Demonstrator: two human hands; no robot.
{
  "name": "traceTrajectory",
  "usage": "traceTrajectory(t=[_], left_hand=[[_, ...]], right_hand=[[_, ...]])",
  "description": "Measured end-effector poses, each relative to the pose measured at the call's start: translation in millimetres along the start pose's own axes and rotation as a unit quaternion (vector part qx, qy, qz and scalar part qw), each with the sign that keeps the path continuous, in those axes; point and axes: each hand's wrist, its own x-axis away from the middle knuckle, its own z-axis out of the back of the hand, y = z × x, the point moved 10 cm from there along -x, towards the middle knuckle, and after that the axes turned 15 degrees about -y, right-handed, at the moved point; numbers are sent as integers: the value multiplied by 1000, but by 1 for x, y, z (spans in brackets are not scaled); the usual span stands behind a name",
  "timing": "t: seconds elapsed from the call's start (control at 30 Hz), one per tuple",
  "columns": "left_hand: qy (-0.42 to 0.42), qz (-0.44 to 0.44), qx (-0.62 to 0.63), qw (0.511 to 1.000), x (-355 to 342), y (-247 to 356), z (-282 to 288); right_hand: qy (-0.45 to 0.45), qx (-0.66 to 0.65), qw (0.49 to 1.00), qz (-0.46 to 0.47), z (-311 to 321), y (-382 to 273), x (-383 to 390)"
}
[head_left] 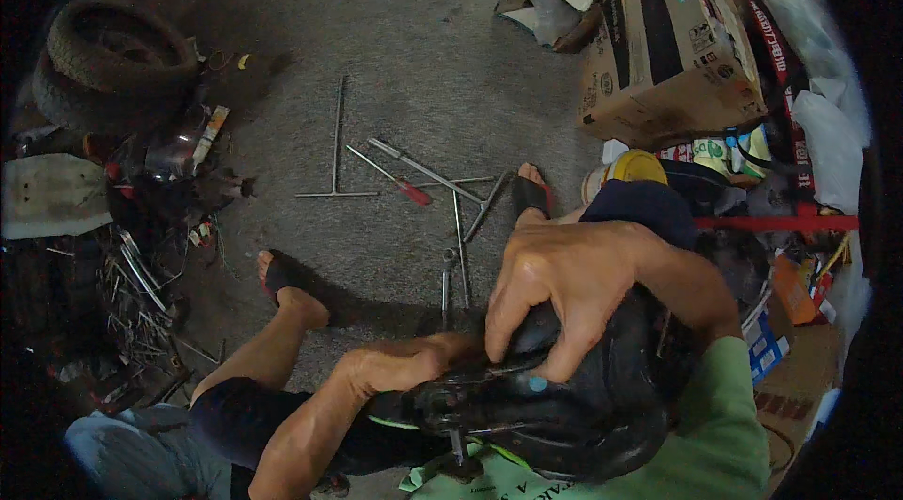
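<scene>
A black moulded part (602,406), smooth, rounded and slightly shiny, lies at five o'clock over the person's lap; one small pale-blue dot (537,384) is on it. At four o'clock, the right hand (560,284) arches above this part, its thumb apart from the bent fingers, both touching it; whether they pinch something, I cannot tell. Between six and seven o'clock, the left hand (400,364) rests against the part's narrow end, its fingertips hidden, so its grip I cannot tell. Three T-shaped metal bars (339,138) and one red-handled screwdriver (414,193) lie from ten o'clock to the centre. The floor (423,48) is grey and rough. Two ribbed rubber tyres (71,58) are stacked at ten o'clock; one large cardboard box (611,91) stands between one and two o'clock.
</scene>
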Motion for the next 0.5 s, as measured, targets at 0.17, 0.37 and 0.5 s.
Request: traceTrajectory(t=[0.17,0.37,0.5], left_hand=[[48,-163,205,964,22,-10,-3],[141,-100,101,980,24,13,13],[241,-173,-4,955,39,50,26]], right_hand=[[101,-45,994,-23,20,24,10],[157,95,980,-76,50,9,28],[335,272,901,-53,79,-37,59]])
